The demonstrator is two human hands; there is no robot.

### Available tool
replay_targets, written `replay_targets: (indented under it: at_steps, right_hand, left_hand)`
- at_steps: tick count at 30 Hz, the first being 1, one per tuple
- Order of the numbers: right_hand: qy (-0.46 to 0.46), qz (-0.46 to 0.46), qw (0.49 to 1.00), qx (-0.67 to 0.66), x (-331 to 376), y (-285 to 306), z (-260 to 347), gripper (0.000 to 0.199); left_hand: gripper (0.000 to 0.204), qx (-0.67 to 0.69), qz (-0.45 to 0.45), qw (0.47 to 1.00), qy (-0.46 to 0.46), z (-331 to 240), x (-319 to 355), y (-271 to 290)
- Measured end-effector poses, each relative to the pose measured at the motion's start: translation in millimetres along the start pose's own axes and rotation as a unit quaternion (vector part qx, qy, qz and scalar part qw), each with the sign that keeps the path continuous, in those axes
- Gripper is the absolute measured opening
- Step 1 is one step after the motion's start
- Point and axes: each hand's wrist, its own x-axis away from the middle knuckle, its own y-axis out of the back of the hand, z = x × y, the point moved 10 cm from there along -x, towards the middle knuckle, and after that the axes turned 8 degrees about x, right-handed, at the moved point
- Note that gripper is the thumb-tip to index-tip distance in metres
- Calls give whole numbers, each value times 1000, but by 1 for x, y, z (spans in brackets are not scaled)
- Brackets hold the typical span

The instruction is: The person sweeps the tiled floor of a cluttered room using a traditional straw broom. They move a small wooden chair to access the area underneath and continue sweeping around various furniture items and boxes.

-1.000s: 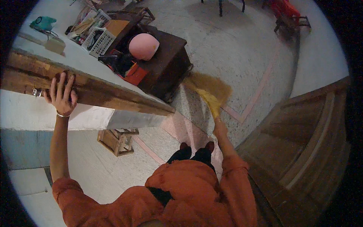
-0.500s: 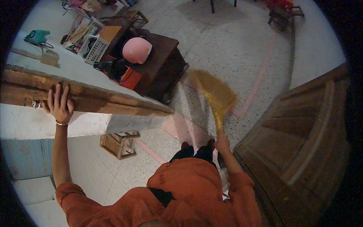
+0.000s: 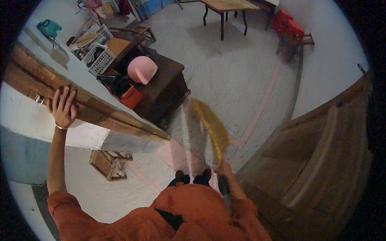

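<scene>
One broom [image 3: 209, 124] is in hand, its yellow straw head blurred and low over the pale speckled floor [image 3: 241, 76], just beside the front corner of a dark wooden table [image 3: 167, 90]. The right hand [image 3: 222, 168] has its fingers wrapped around the broom's handle, close in front of the person's two dark shoes [image 3: 193, 176]. The left hand [image 3: 62, 108] is raised to one long wooden beam [image 3: 104, 110] that tops a white wall [image 3: 92, 136]; its fingers are spread slightly apart and curled over the beam's upper edge, and a thin bracelet [image 3: 60, 127] sits at the wrist.

On the dark table lie one pink rounded thing [image 3: 142, 69] and a red box [image 3: 130, 96] at its near edge, with one white plastic basket [image 3: 99, 60] behind. One small wooden crate [image 3: 109, 164] stands on the floor below the wall. Farther off stand one light wooden table [image 3: 227, 8] on dark legs and a red stool [image 3: 289, 26] near the far wall. A teal object [image 3: 49, 28] rests on the wall's top ledge. A large wooden door [image 3: 317, 152] fills the right side. Pink lines cross the floor.
</scene>
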Motion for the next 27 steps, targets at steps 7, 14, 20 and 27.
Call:
replay_targets:
  at_steps: [7, 14, 20, 27]
  right_hand:
    - [-79, 81, 928, -356, 43, 23, 2, 34]
    - [-186, 65, 811, -551, 124, 91, 64, 26]
    - [-235, -75, 791, -559, 141, 70, -3, 28]
    - [-272, 8, 801, -534, 166, 66, 21, 34]
  left_hand:
    - [30, 41, 10, 999, 19, 6, 6, 11]
    - [25, 73, 33, 996, 34, 12, 8, 14]
    - [25, 102, 28, 992, 70, 8, 9, 6]
    - [25, 168, -14, 972, 165, -14, -7, 30]
